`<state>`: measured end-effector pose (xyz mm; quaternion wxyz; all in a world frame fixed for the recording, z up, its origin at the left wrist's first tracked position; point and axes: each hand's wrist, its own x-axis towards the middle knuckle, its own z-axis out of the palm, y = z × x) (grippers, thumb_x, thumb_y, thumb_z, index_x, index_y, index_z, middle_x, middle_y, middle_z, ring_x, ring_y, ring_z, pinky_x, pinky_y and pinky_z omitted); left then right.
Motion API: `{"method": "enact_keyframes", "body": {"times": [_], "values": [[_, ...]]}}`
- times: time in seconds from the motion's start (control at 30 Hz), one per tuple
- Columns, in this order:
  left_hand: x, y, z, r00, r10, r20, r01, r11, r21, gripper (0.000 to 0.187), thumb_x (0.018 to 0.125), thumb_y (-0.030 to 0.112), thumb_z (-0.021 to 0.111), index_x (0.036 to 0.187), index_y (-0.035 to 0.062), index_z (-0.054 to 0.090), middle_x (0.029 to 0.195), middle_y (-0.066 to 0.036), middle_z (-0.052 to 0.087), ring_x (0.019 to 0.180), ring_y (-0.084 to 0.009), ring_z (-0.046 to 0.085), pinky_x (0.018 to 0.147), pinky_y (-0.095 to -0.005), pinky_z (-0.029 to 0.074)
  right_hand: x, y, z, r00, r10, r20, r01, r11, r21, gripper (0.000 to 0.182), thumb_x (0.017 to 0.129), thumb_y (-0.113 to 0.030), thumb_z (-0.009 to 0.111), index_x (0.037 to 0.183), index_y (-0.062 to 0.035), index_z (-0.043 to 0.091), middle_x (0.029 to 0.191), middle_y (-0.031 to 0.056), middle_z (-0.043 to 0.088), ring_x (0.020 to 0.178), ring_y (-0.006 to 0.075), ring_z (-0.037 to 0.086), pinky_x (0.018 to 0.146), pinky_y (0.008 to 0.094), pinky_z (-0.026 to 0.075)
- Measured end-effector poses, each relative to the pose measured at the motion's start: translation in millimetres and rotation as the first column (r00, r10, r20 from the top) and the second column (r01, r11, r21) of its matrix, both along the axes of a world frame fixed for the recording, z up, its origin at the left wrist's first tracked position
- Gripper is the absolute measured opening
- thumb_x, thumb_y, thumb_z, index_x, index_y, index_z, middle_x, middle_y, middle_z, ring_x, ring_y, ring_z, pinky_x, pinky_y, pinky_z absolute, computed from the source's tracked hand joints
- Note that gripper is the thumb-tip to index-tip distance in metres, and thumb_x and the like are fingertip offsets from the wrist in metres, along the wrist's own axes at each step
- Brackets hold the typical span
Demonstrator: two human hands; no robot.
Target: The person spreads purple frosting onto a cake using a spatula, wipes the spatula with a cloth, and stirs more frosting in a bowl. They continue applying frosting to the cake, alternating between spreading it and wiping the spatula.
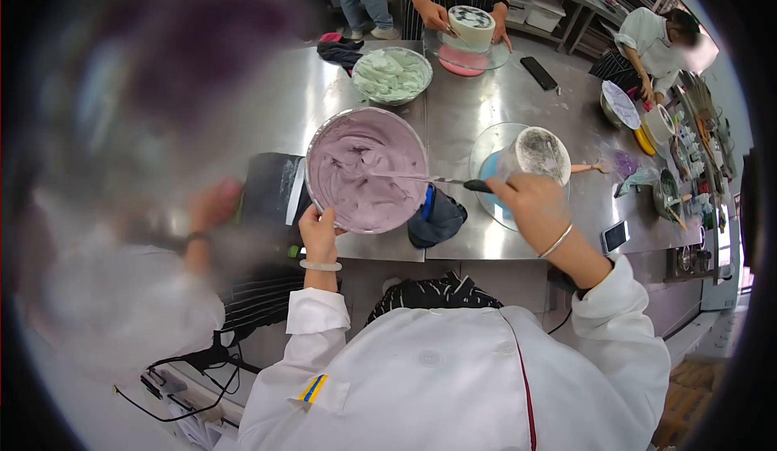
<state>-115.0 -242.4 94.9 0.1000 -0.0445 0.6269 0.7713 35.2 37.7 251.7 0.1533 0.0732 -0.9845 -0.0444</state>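
White jacket (437, 370) fills the foreground; ahead of it, the left hand (320, 235) has thumb and fingers clamped on the rim of a mixing bowl (380, 229) over the steel table (583, 208). The right hand (530, 207) has fingers closed round the black handle of a spatula (477, 186), its blade in mauve cream (344, 164). Just beyond sits a bowl of green cream (392, 75)

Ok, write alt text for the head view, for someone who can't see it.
A person's left hand holds the edge of a bowl of purple cream while the right hand holds a black-handled spatula in it. On the steel table, a white cake-like round sits on a glass stand, right of the bowl.
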Motion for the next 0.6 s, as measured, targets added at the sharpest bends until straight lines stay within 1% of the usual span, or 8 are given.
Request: {"method": "enact_keyframes", "body": {"times": [0.03,0.13,0.2,0.33,0.4,0.47,0.53,0.6], "values": [[-4,-5,4,0.999,-0.05,-0.02,0.05,0.999,0.0,0.015,0.075,0.001,0.047,0.086,-0.0037,0.054,0.076,-0.008,0.057,0.061,-0.0135,0.058,0.05,-0.0278,0.054,-7,7,3,1.0,0.005,-0.017,-0.005,1.0,-0.008,0.025,0.067,-0.008,0.053,0.091,-0.0119,0.057,0.061,0.0047,0.054,0.057,0.0199,0.056,0.047,0.0312,0.042],[-5,-12,8,0.992,-0.105,-0.071,0.104,0.994,-0.018,0.017,0.074,0.0,0.048,0.088,-0.0047,0.055,0.077,-0.008,0.058,0.061,-0.0128,0.058,0.051,-0.0263,0.053,-27,18,8,0.999,-0.007,-0.033,0.009,0.999,0.039,0.021,0.067,-0.009,0.053,0.087,-0.0137,0.058,0.062,0.0036,0.054,0.058,0.0192,0.055,0.048,0.031,0.042],[-4,-17,9,0.991,-0.114,-0.075,0.114,0.993,-0.001,0.017,0.074,-0.001,0.047,0.088,-0.0049,0.055,0.078,-0.008,0.058,0.062,-0.0129,0.058,0.052,-0.0257,0.053,-33,21,12,0.998,-0.04,-0.054,0.039,0.999,-0.028,0.023,0.067,-0.009,0.054,0.089,-0.0145,0.058,0.061,0.0033,0.053,0.057,0.0196,0.055,0.048,0.0312,0.042],[0,-29,14,0.982,-0.171,-0.083,0.174,0.984,0.027,0.019,0.074,-0.002,0.045,0.09,-0.005,0.054,0.08,-0.008,0.059,0.066,-0.0133,0.059,0.058,-0.0257,0.053,-39,19,20,0.996,-0.063,-0.067,0.06,0.997,-0.041,0.022,0.071,-0.01,0.055,0.092,-0.0142,0.059,0.063,0.0054,0.054,0.057,0.0211,0.055,0.049,0.032,0.042],[0,-32,18,0.969,-0.232,-0.083,0.237,0.97,0.055,0.02,0.074,-0.002,0.045,0.091,-0.0052,0.054,0.08,-0.008,0.059,0.067,-0.0132,0.059,0.059,-0.0257,0.052,-45,16,18,0.999,-0.014,-0.044,0.011,0.998,-0.069,0.022,0.071,-0.011,0.055,0.092,-0.0142,0.059,0.063,0.0055,0.054,0.057,0.0214,0.055,0.049,0.0325,0.042],[1,-29,25,0.972,-0.222,-0.08,0.228,0.971,0.073,0.02,0.074,-0.002,0.045,0.092,-0.0052,0.054,0.08,-0.008,0.059,0.067,-0.0131,0.059,0.058,-0.0256,0.052,-47,17,10,0.999,0.025,-0.032,-0.028,0.995,-0.097,0.021,0.072,-0.011,0.055,0.092,-0.0141,0.059,0.063,0.0057,0.054,0.057,0.0217,0.055,0.049,0.0329,0.042],[-3,-25,28,0.973,-0.212,-0.088,0.22,0.971,0.095,0.021,0.074,-0.002,0.045,0.092,-0.0052,0.054,0.08,-0.008,0.059,0.067,-0.0129,0.059,0.057,-0.0254,0.052,-48,15,2,0.96,0.192,0.202,-0.168,0.977,-0.128,0.021,0.072,-0.011,0.055,0.093,-0.0141,0.059,0.063,0.0056,0.054,0.059,0.0219,0.055,0.051,0.0335,0.043],[-4,-24,23,0.984,-0.174,-0.045,0.176,0.982,0.062,0.021,0.073,-0.002,0.044,0.092,-0.0054,0.054,0.081,-0.008,0.058,0.066,-0.0128,0.059,0.055,-0.0254,0.053,-42,14,16,0.945,0.228,0.235,-0.206,0.972,-0.117,0.025,0.07,-0.009,0.054,0.094,-0.0147,0.059,0.064,0.006,0.053,0.06,0.022,0.056,0.053,0.0339,0.044]]}}
